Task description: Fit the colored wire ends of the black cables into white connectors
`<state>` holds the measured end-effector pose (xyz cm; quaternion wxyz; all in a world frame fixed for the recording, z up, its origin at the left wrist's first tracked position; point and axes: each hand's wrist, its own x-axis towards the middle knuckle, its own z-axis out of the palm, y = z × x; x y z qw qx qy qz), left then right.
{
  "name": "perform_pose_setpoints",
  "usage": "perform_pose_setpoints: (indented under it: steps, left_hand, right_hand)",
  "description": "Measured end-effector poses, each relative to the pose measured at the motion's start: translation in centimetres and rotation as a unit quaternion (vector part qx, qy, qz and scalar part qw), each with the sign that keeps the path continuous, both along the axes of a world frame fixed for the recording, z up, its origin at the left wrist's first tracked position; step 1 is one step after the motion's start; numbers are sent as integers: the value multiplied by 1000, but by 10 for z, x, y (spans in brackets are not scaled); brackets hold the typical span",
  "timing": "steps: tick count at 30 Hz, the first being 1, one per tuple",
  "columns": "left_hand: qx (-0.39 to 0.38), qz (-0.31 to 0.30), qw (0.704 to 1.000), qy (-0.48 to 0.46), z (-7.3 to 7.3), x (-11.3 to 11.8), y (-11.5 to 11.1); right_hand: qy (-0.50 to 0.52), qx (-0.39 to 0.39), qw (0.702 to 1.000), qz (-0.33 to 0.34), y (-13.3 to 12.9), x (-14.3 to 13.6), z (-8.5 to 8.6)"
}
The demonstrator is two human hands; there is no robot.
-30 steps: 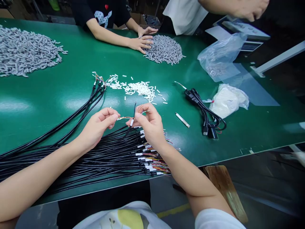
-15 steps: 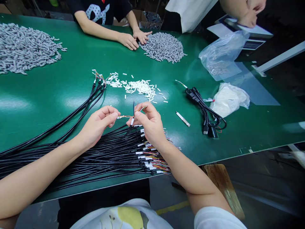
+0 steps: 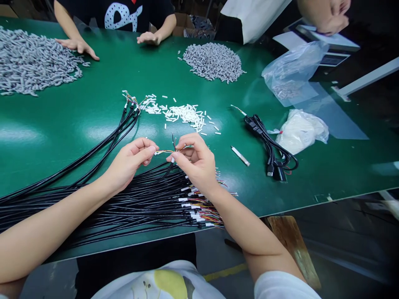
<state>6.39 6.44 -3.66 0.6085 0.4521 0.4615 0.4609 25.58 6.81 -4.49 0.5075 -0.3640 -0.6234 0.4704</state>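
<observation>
My left hand (image 3: 136,157) pinches the ends of thin coloured wires (image 3: 165,151), closed on them. Thumb and fingers of my right hand (image 3: 195,160) grip the same wires near the white sleeve (image 3: 172,159) at the end of a black cable. A dark wire (image 3: 173,140) sticks up between the hands. Beneath them lies a wide row of black cables (image 3: 124,207), their white-sleeved, coloured wire ends (image 3: 199,207) pointing right. Beyond my hands is a scatter of small white tubes (image 3: 187,113). Several separate black cables (image 3: 106,143) end with bare wires left of the tubes.
Grey piles of small parts (image 3: 31,62) (image 3: 215,62) lie at the far side. A person's hand (image 3: 76,45) rests by the left pile. To the right are a cutter-like strip (image 3: 240,156), a coiled cable (image 3: 264,137), and a white plastic bag (image 3: 301,131) on the green table (image 3: 296,182).
My right fingers have shifted on the wires, and the upright dark wire leans differently. Across the table, the person's hands have moved from the right grey pile leftward, one reaching the left pile.
</observation>
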Motion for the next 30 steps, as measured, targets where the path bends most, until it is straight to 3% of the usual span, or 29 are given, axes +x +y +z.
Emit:
perform_pose_setpoints:
  steps: [7,20,30]
  left_hand:
    - [-8,-14,1000,11,0,2,-1]
    - [-20,5,1000,-14,0,1,0]
    - [11,-7,997,-75,-1,-3,-2]
  right_hand:
    - [-11,-29,999,-16,2,0,-1]
    - [-38,16,998,-53,2,-2,-9]
    - [5,-9,1000,-19,0,-1,-7]
